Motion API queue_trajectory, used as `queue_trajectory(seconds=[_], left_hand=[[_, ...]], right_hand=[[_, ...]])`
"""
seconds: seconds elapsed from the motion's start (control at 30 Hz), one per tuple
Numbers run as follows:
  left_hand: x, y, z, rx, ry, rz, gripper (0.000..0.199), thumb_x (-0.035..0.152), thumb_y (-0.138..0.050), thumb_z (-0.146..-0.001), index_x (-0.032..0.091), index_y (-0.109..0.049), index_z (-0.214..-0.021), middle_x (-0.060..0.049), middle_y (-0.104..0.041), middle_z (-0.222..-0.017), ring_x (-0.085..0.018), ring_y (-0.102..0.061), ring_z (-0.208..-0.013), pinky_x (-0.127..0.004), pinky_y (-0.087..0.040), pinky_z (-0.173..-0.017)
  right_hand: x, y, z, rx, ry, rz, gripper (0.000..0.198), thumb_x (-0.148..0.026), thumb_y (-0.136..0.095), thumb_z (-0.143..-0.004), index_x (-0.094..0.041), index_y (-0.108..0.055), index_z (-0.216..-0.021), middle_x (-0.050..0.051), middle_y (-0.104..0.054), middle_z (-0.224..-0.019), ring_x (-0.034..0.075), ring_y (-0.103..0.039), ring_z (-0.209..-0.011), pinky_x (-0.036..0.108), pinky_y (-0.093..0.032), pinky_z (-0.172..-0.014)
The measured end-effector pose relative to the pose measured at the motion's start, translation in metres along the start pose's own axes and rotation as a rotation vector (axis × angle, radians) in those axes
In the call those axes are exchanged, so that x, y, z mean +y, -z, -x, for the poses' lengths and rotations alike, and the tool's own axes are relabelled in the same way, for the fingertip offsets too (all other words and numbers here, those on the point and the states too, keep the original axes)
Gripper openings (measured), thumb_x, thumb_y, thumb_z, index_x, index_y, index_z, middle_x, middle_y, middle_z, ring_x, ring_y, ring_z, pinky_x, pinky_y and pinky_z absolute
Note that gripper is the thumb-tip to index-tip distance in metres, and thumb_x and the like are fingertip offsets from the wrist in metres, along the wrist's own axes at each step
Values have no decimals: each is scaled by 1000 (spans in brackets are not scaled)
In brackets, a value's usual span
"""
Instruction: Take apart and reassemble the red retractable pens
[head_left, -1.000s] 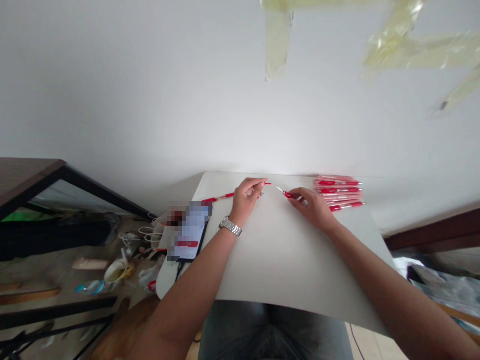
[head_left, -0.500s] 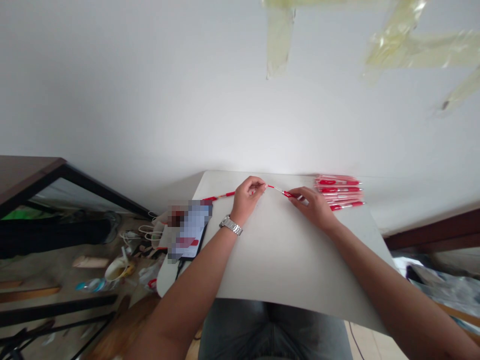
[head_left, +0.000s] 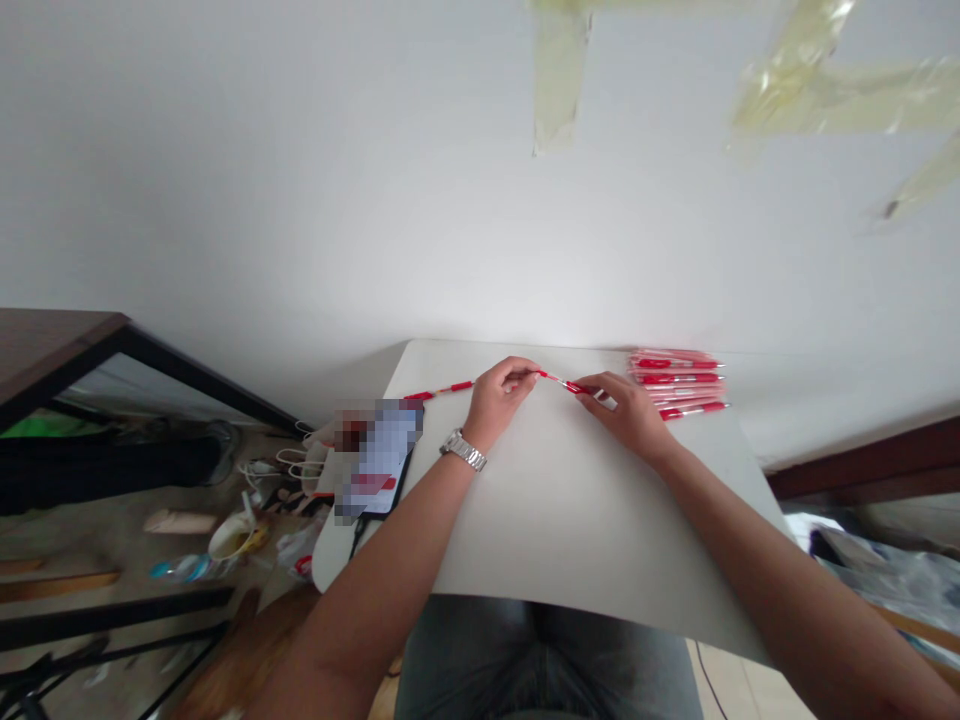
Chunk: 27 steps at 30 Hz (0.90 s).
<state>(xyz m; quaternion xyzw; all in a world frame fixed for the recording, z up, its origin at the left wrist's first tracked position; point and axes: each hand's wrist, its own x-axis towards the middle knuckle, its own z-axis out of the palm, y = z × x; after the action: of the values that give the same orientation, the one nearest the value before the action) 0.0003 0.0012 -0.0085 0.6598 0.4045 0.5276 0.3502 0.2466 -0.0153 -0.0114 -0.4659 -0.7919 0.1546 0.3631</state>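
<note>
My left hand (head_left: 504, 392), with a metal watch (head_left: 464, 450) at the wrist, pinches the end of a thin red-tipped pen refill (head_left: 548, 376). My right hand (head_left: 619, 402) is closed around a red pen barrel (head_left: 574, 388). Refill and barrel meet in one line between the hands, above the white table (head_left: 525, 510). Fingers hide how far one reaches into the other. Left of my left hand lie slim red pen parts (head_left: 450, 389). Beyond my right hand is a stack of red and clear pens (head_left: 679, 378).
A phone with a blurred screen (head_left: 382, 460) and a cable lies at the table's left edge. The wall (head_left: 480, 200) rises right behind the table. A dark-framed table (head_left: 67, 345) stands left; a cup (head_left: 231, 538) and bottle (head_left: 180, 569) are on the floor.
My left hand has shifted slightly right, toward my right hand. The exposed stretch of refill between the hands looks shorter. My right hand has hardly moved.
</note>
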Motion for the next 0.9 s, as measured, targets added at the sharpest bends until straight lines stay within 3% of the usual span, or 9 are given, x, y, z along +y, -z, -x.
queue_trajectory(seconds=[0.9], left_hand=[[2,-1,1,-36,-1,-13,22,41,-73,-93,20,-79,-99,-8,-79,-102,-20,-75,-96,-32,-60,-89]], right_hand=[[-2,-1,1,-3,6,-38,24,-42,-61,-101,-26,-75,-113,6,-77,-101,21,-71,-80,37,-59,-73]])
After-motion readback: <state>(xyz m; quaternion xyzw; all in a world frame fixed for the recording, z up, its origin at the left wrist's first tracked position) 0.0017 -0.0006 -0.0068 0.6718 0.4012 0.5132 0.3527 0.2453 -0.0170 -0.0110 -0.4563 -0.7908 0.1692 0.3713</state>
